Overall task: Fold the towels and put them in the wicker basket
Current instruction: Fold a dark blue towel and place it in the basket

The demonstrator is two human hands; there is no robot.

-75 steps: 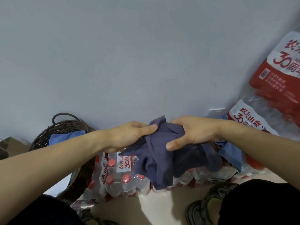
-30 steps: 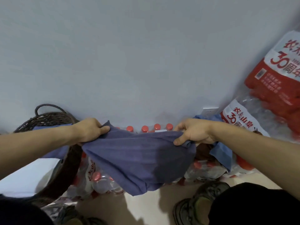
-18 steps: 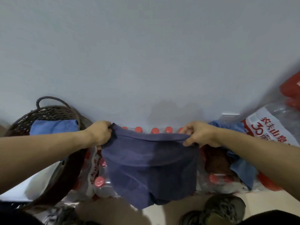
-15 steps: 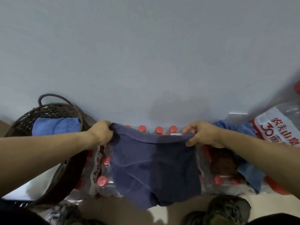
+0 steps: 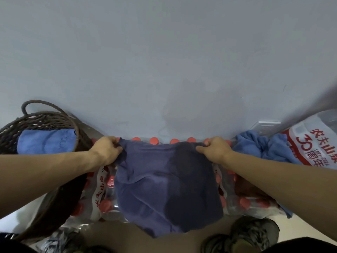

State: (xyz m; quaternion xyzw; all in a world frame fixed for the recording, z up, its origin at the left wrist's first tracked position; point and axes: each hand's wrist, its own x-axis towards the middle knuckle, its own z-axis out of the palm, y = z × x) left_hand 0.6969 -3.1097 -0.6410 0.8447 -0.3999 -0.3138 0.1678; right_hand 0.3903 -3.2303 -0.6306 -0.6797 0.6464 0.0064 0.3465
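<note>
A pale grey wall fills the upper half of the view, from nine o'clock round to three. Below it, at the centre and reaching down toward six o'clock, a dark blue towel hangs spread out in front of shrink-wrapped packs of red-capped water bottles. The left hand pinches the towel's top corner at about ten o'clock of the cloth, fingers curled round the hem; the right hand grips the opposite top corner at about two o'clock in the same way. The top edge runs nearly taut between them, the lower edge hangs uneven, and a darker patch marks the towel's right half. The step in hand looks like the opening-out before the first fold. The next move probably calls for bringing the two corners together so the cloth halves evenly, then carrying it left. The wicker basket stands at nine o'clock against the wall, with a folded light blue towel already inside. A crumpled light blue towel waits at three o'clock on the packs, beside a red and white labelled pack. A wall socket shows above it. A shoe sits at five o'clock on the floor. The left forearm crosses in front of the basket, and the tall handle may catch the cloth.
</note>
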